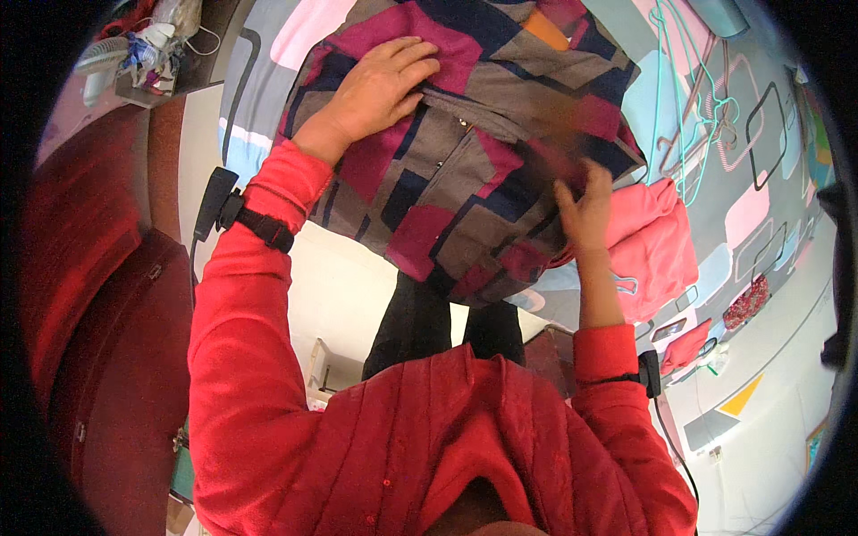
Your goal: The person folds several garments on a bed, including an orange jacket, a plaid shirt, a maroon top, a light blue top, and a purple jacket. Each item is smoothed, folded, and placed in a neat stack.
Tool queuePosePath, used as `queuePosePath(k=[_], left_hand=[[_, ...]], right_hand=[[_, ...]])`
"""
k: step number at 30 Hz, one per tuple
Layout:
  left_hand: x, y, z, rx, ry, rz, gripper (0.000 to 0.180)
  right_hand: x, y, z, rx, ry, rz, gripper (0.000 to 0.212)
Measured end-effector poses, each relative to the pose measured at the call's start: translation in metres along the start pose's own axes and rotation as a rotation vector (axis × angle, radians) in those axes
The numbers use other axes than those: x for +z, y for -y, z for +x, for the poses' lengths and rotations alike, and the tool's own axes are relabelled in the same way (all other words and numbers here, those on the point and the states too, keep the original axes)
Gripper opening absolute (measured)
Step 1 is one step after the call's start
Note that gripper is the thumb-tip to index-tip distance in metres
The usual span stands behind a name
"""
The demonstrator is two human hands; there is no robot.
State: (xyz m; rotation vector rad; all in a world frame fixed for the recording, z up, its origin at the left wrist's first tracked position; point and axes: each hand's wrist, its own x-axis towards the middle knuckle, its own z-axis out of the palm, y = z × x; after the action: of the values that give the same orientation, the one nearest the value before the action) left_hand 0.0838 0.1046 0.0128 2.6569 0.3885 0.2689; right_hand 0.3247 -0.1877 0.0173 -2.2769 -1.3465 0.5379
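Observation:
A patterned jacket or coat in grey, navy and magenta blocks lies spread on the bed in front of me, with small metal buttons along its opening. My left hand rests flat on its upper left part, fingers stretched out. At the garment's right side is my right hand, its thumb apart from the fingers, at the cloth's edge. A brownish blur covers the cloth just above the right hand and hides the detail there. An orange patch shows near the garment's far edge.
Right of the jacket lies a folded coral-pink garment. Beyond it, turquoise hangers lie on the patterned bedsheet. Farther right are a phone, a red cloth and a red patterned pouch. Dark red furniture stands at left.

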Motion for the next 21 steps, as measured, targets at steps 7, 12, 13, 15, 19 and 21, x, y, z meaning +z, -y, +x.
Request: queuePosePath(k=[7,12,13,15,19,21], left_hand=[[0.009,-0.002,0.010,-0.137,-0.062,-0.008,0.032],[0.004,0.014,0.014,-0.303,-0.309,0.083,0.031],[0.002,0.021,0.013,-0.364,-0.388,0.132,0.032],[0.001,0.036,0.013,-0.473,-0.532,0.218,0.057],[-0.003,0.086,0.025,-0.753,-0.360,-0.245,0.063],[-0.001,0.103,0.037,-0.811,-0.359,-0.469,0.063]], right_hand=[[-0.016,0.007,0.106,0.437,-0.233,0.180,0.051],[-0.033,-0.002,0.052,0.298,-0.341,0.398,0.031],[-0.030,-0.008,0.032,0.264,-0.385,0.431,0.032],[-0.016,-0.024,0.006,0.491,-0.236,0.534,0.041],[-0.008,-0.064,0.009,0.557,-0.356,0.291,0.067],[-0.008,-0.076,0.029,0.463,-0.431,0.494,0.082]])
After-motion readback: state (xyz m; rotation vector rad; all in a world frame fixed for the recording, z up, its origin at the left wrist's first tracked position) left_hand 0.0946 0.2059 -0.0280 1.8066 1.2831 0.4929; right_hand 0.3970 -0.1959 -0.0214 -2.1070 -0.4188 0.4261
